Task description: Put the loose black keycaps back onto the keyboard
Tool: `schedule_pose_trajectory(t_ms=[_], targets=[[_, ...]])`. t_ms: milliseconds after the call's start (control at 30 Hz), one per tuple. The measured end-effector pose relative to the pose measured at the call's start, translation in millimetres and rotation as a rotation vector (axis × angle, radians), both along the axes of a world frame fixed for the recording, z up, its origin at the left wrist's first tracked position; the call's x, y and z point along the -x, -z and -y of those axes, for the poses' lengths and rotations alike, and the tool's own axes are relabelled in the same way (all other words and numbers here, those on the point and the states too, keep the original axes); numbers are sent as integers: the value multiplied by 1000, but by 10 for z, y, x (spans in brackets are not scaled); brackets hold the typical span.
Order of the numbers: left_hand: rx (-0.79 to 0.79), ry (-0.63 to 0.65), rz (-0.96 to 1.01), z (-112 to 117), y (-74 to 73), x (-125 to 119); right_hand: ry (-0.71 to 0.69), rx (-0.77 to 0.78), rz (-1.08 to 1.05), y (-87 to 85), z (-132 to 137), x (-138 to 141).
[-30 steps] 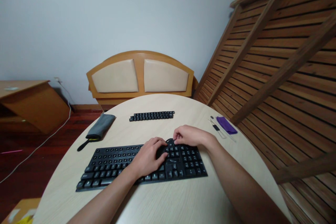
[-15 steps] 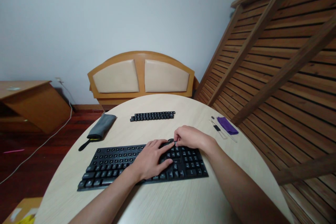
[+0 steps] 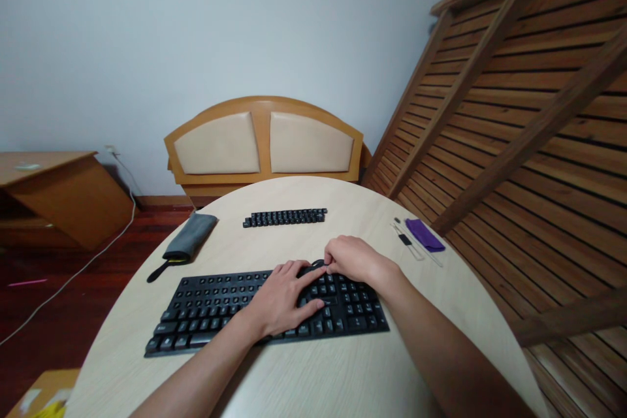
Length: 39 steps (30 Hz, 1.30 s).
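- Black keyboard [image 3: 225,300] on the near half of the table [image 3: 304,379], under both my hands; its far-left rows look stripped.
- My left hand [image 3: 281,300]: spread, palm down across the middle, index reaching to the right's fingertips.
- My right hand [image 3: 353,258]: fingers curled, tips gathered at the keyboard's far edge; can't tell whether they pinch anything.
- Risk: uneven weight from my left palm could slide or rock the keyboard, throwing the right fingertips off.
- Risk: fingertips crowd each other there; anything small between them might slip and skip away.
- Dark cable [image 3: 317,264] loops just beside those fingers; a snag would tug the keyboard.
- Loose keys [image 3: 285,217] lie in rows farther off, apart from my hands; a jolted table might scatter their order.
- Wire tool [image 3: 404,239] and purple cloth [image 3: 424,235] right, pouch [image 3: 191,238] left: low risk.
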<state>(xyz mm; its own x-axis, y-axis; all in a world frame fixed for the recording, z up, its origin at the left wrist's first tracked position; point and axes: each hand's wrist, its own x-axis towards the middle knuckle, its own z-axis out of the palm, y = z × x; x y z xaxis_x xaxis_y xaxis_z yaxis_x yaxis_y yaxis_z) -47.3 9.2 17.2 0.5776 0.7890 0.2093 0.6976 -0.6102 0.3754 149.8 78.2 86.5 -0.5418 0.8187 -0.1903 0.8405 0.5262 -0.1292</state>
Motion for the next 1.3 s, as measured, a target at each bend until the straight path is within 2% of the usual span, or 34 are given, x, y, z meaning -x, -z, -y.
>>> schedule_pose_trajectory(t_ms=[167,333,533,667,733,867,933,1100,1300], targets=[[-2,5,21,1,-10,-4,1,-48,110,-55,127,106],[-1,2,4,10,-33,-16,-17,-70,185,-18,153,159],[-3,-53,31,14,2,-38,-39,-12,22,15,7,7],[-2,-68,36,23,12,-39,-75,130,-121,7,-112,-125],[-4,-74,44,27,9,-39,-77,140,-193,29,-209,-190],[8,-83,57,23,9,-42,76,-155,-256,188,-543,-265],[16,-89,59,19,12,-45,120,-230,-255,297,-757,-259],[22,-99,61,24,12,-50,179,-281,-236,488,-1214,-147],[29,-108,50,24,2,-50,225,-294,-197,599,-1434,-10]])
